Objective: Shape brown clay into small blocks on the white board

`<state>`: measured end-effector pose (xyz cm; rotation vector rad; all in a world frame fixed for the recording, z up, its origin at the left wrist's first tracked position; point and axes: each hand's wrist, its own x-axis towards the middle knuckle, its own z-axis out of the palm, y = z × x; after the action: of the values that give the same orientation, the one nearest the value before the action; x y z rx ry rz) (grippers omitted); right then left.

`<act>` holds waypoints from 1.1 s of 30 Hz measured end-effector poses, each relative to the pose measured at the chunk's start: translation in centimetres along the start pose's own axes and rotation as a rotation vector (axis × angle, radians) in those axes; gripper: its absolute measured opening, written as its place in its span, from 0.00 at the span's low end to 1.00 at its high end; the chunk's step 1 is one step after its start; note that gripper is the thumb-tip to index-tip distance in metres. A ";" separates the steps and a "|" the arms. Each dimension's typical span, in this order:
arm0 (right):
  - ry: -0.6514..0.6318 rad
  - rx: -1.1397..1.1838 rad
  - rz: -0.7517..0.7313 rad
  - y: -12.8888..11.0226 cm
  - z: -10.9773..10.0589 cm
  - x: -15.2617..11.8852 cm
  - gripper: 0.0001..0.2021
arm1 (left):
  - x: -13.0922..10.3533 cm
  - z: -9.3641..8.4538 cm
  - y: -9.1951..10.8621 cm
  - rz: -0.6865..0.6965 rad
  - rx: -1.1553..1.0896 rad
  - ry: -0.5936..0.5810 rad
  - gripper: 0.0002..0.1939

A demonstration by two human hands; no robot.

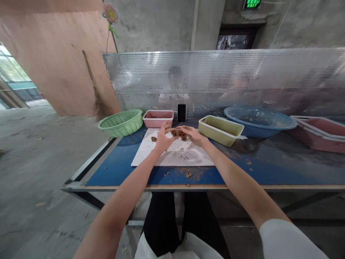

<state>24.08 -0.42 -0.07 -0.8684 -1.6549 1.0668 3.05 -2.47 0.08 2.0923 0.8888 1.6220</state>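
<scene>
Both my hands meet over the far part of a white cutting board (172,154) on the blue table (264,165). A cluster of small brown chunks (179,133) sits between them. My left hand (164,136) curls around the chunks from the left, fingers touching them. From the right, my right hand (193,135) cups the same cluster. One loose brown chunk (153,139) lies on the board to the left of my left hand. Brown crumbs (188,174) are scattered on the board's near side and on the table in front of it.
Behind the board stand a green basket (121,123), a pink tub (157,118), a black phone (181,113) upright, a yellow-green tub (220,130), a blue basin (258,121) and pink trays (320,131). A perforated metal screen (215,79) closes the table's far side; people sit behind it.
</scene>
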 end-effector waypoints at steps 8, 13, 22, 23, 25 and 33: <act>-0.073 0.106 0.028 -0.1 0.0 -0.4 0.31 | 0.2 -0.2 0.2 -0.011 -0.014 -0.004 0.47; -0.035 0.100 -0.018 0.0 0.0 -0.3 0.26 | 0.4 -0.2 -0.2 0.000 -0.056 -0.036 0.43; 0.062 0.033 0.008 -0.2 0.3 -0.4 0.26 | 0.5 -0.8 -1.7 -0.073 0.099 -0.054 0.44; 0.064 0.026 0.006 -0.2 0.3 -0.4 0.26 | 0.4 -0.9 -1.7 -0.091 0.100 -0.072 0.44; 0.066 -0.013 0.001 -0.1 0.4 -0.4 0.27 | 0.3 -1.0 -1.8 -0.118 0.100 -0.107 0.42; 0.096 -0.286 -0.095 0.7 1.3 -0.5 0.21 | 0.0 -1.5 -2.5 -0.098 0.187 -0.217 0.31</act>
<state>23.01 -0.96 -1.15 -0.9978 -1.7743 0.7223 1.01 -0.79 -1.02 2.2572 1.0833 1.2773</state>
